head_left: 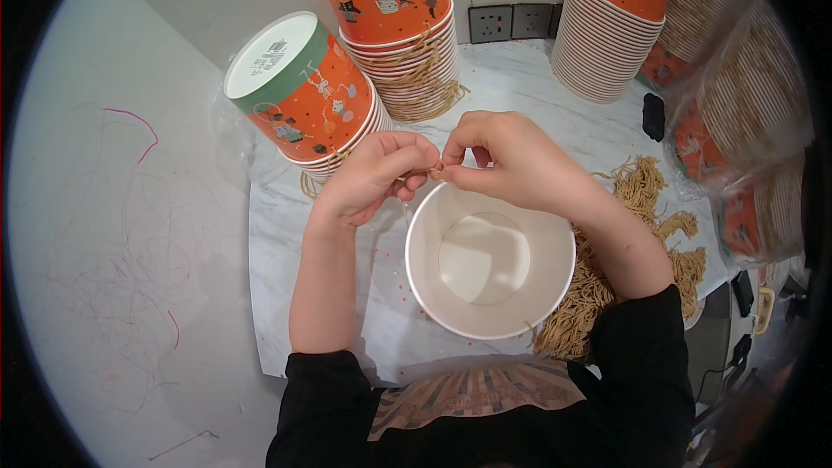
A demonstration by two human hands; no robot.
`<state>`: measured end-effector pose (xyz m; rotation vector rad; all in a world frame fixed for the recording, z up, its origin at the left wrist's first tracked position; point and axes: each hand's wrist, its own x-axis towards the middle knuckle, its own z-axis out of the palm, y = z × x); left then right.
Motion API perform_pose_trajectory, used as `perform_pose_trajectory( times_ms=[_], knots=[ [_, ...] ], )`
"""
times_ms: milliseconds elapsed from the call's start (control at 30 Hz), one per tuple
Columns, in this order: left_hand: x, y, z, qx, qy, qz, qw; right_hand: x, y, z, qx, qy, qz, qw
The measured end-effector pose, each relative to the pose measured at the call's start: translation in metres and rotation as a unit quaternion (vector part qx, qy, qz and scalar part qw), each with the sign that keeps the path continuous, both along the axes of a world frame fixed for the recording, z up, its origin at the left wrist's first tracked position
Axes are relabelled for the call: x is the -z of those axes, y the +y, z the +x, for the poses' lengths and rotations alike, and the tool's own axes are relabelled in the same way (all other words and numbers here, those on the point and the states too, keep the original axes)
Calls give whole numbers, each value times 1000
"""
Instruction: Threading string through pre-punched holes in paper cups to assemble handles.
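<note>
A large white paper bucket (419, 269) stands with its open top facing me, and its round bottom shows inside. At its far rim my left hand (381, 172) and my right hand (507, 160) meet, fingertips nearly touching. Both pinch a short bit of tan cord (437, 172) there; most of it is hidden by the fingers. Whether the cord passes through the bucket wall I cannot tell. Under and beside my right forearm lies a loose heap of tan cords (574, 308), which spreads along the bucket's right side.
Nested orange buckets with cords (312, 100) lean at the left, beside a taller stack (394, 17). Another stack (611, 35) stands at the back right, near wall sockets (511, 22). Bagged stacks (745, 104) crowd the right. A small black object (653, 117) lies on the marbled tabletop (511, 78).
</note>
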<state>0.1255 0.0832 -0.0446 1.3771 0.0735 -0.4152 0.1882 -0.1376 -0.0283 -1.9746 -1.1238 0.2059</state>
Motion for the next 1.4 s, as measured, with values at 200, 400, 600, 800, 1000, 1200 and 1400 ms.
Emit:
perform_pose_trajectory(
  times_ms=[200, 400, 600, 800, 1000, 1200, 1400],
  knots=[
    [-4, 4, -1, 20, 0, 16, 1000, 2, 1, 2, 9, 1, 6, 1000],
    [-12, 2, -5, 24, -6, 64, 998, -3, 2, 0, 16, 18, 11, 1000],
    [-16, 2, -6, 3, -3, 45, 999, -1, 4, 2, 31, 104, 45, 993],
    [-15, 0, -6, 3, -7, 72, 997, -4, 3, 2, 39, 137, 49, 989],
    [-11, 3, -4, 12, -6, 42, 999, 1, 6, 5, 27, 140, 44, 989],
    [-11, 2, -4, 10, -9, 41, 999, 5, 6, 8, -21, 199, 126, 972],
    [-23, 0, -12, -16, -60, 161, 985, 2, 5, 6, -6, 122, 54, 991]
  ],
)
